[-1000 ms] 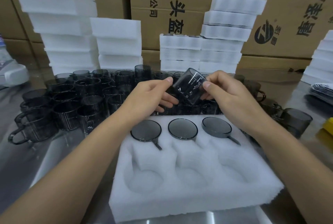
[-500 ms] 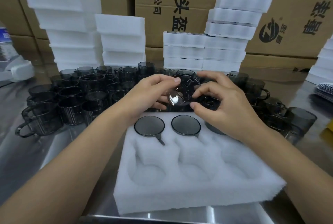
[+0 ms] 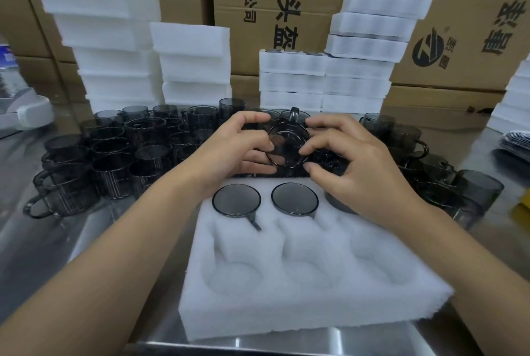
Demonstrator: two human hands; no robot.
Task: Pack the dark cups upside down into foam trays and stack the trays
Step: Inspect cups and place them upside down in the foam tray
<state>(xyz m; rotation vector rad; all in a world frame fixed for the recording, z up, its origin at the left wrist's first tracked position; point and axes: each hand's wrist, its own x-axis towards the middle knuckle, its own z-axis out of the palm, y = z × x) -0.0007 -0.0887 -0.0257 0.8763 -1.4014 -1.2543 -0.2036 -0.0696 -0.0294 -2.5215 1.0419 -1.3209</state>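
Note:
A dark see-through cup (image 3: 288,142) is held in the air above the far edge of the white foam tray (image 3: 312,295), its round end facing me and its handle pointing up. My left hand (image 3: 238,149) grips its left side and my right hand (image 3: 350,160) pinches its right side. Two cups sit upside down in the tray's far row, one at the left (image 3: 236,200) and one in the middle (image 3: 294,198). A third upside-down cup (image 3: 339,206) at the far right is mostly hidden by my right hand. The near three pockets hold nothing.
Several loose dark cups (image 3: 114,155) crowd the steel table behind the tray, left and right (image 3: 476,192). Stacks of white foam trays (image 3: 192,66) and packed trays (image 3: 355,69) stand against cardboard boxes (image 3: 286,11). More foam (image 3: 513,103) stands at the far right.
Both hands have turned the held cup from lying tilted with its side to me until its round end faces me and its handle points up. My right hand now hides the tray's third cup.

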